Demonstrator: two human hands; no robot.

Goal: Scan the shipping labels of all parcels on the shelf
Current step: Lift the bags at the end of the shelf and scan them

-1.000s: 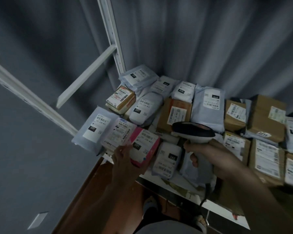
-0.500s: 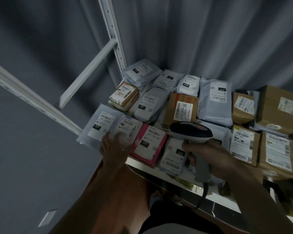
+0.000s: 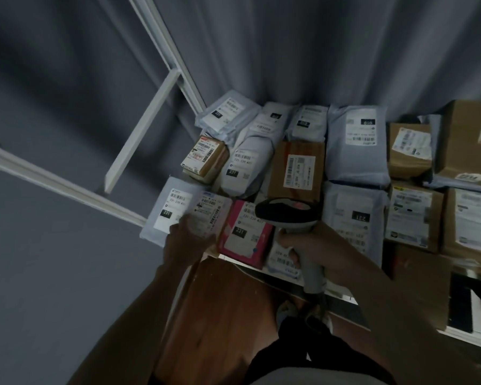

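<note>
Grey curtain folds close off the back of a white shelf [image 3: 278, 270] crowded with parcels, seen from above in dim light. Nearest the viewer, the right hand [image 3: 314, 245] is wrapped round the grip of a handheld scanner [image 3: 286, 215], whose dark head hovers above the front row. The left hand [image 3: 186, 240] rests on a flat white mailer [image 3: 210, 211] at the shelf's front edge; whether its fingers curl under the edge cannot be told. Just beside it lie a pink parcel [image 3: 246, 236] and a pale grey bag [image 3: 168, 209], labels up. Such poly mailers are probably light, limp and somewhat slick, best steadied by pressing flat beside the label or pinching a free corner. Behind them, a small taped carton [image 3: 204, 155] and a brown box [image 3: 297, 168] look stiff enough to lift by opposite sides. Farthest back, more grey bags [image 3: 356, 143] lean near the curtain, and larger cartons [image 3: 469, 143] fill the right.
</note>
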